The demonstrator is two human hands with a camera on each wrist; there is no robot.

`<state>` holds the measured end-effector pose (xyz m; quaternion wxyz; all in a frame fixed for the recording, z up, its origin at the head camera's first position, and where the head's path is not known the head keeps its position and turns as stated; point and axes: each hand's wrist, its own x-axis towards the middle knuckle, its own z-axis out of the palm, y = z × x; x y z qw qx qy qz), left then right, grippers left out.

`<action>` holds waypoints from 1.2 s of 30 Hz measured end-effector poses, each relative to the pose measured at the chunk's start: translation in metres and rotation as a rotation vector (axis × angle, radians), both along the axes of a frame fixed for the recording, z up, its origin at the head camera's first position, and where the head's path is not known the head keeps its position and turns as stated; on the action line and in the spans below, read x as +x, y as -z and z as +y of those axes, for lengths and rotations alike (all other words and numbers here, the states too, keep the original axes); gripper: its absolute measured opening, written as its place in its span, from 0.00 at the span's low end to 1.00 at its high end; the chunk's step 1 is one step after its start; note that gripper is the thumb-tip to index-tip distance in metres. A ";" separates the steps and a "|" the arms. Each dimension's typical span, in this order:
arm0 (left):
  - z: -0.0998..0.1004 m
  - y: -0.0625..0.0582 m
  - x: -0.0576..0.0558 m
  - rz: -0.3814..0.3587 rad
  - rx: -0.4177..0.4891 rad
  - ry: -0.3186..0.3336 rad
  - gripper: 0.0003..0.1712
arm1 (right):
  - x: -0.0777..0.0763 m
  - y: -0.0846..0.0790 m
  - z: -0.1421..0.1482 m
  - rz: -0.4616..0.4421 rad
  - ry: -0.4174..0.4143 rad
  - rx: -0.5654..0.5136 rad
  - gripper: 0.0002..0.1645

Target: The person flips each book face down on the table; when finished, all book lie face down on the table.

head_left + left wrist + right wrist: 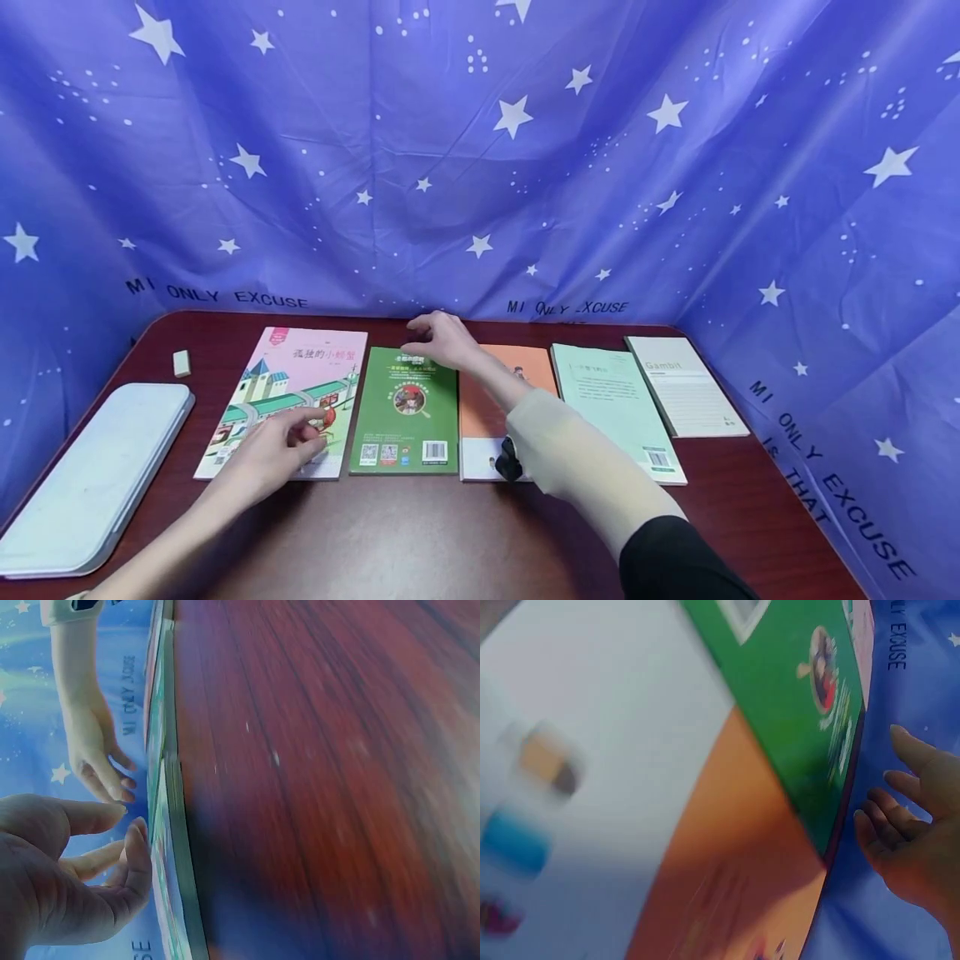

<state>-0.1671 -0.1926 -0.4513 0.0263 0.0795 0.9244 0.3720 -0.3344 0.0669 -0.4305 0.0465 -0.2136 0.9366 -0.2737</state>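
Observation:
Five books lie in a row on the table. My left hand [272, 450] hovers over the lower part of the pink picture book [262, 379], fingers loosely bent with nothing between them. Beside that book is the green book [378, 417]. My right hand [447, 340] is reached out at the top edge of the green book, its fingers relaxed and holding nothing. In the right wrist view, this hand [919, 825] shows spread fingers past the books' edges. Under the right forearm, the orange and white book [480, 417] is partly hidden.
Farther right are a mint green book [615, 400] and a cream notebook [693, 387] marked Gambit. A white case [97, 475] lies at the left edge of the dark red table [390, 542], with a small white eraser [182, 363] behind it. A starry blue curtain [420, 250] encloses the table.

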 end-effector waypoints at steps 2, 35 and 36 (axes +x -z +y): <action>-0.007 0.000 0.002 0.025 0.016 -0.008 0.22 | 0.000 -0.001 -0.011 -0.003 -0.008 -0.004 0.30; -0.080 0.004 0.027 0.079 -0.152 -0.145 0.23 | 0.005 0.005 -0.106 0.029 -0.123 0.347 0.33; -0.080 0.003 0.027 0.070 -0.157 -0.145 0.24 | 0.005 0.005 -0.107 0.031 -0.112 0.366 0.36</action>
